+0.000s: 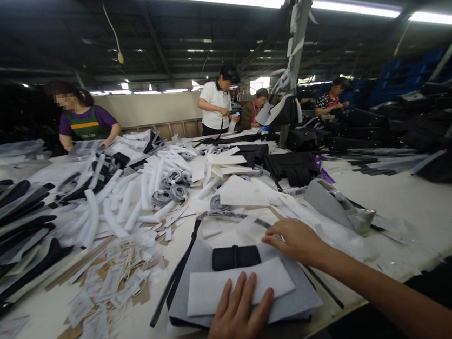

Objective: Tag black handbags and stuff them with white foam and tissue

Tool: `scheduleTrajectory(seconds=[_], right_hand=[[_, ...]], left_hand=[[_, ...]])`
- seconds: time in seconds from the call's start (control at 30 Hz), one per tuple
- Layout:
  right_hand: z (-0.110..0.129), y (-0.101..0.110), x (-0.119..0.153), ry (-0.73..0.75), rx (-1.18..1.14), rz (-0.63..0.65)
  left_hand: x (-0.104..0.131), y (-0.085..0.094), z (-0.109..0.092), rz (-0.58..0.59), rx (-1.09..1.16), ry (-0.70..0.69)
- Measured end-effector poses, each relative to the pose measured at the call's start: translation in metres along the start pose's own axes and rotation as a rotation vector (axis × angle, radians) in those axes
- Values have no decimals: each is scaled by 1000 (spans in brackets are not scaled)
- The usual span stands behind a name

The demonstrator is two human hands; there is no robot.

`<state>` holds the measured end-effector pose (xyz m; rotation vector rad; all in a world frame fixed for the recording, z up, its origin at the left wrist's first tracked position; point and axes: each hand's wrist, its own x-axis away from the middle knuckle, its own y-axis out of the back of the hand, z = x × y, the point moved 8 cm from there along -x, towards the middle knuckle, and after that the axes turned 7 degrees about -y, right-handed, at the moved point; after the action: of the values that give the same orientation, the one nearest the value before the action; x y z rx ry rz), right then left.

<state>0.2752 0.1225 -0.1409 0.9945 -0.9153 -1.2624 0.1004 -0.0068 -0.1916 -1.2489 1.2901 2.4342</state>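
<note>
My left hand lies flat with fingers spread on a folded white foam sheet. Just above that sheet is a small black wallet-like pouch with a band round its middle. Both rest on a grey sheet of paper, which covers a flat black item whose edges show below, perhaps a bag. Long black straps stick out at its left. My right hand is over the paper's upper right corner, fingers bent and their tips close together; whatever they hold is hidden.
Paper tags with strings lie at left, beside stacked black pieces. White foam tubes and rolled straps are heaped behind. A clear-wrapped grey piece lies right. Several people work across the table.
</note>
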Motion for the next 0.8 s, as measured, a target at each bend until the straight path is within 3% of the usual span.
scheduleTrajectory(seconds=[0.2, 0.33, 0.43, 0.57, 0.8], right_hand=[[18, -35, -58, -53, 9, 155], [16, -45, -88, -143, 38, 198], [10, -42, -89, -188, 89, 143], [1, -39, -78, -196, 97, 72], [0, -58, -89, -189, -198, 132]], left_hand=[[2, -2, -1, -43, -41, -18], [1, -1, -1, -118, -73, -23], [1, 3, 1, -194, -81, 7], [1, -1, -1, -186, -81, -9], [13, -16, -4, -355, -90, 82]])
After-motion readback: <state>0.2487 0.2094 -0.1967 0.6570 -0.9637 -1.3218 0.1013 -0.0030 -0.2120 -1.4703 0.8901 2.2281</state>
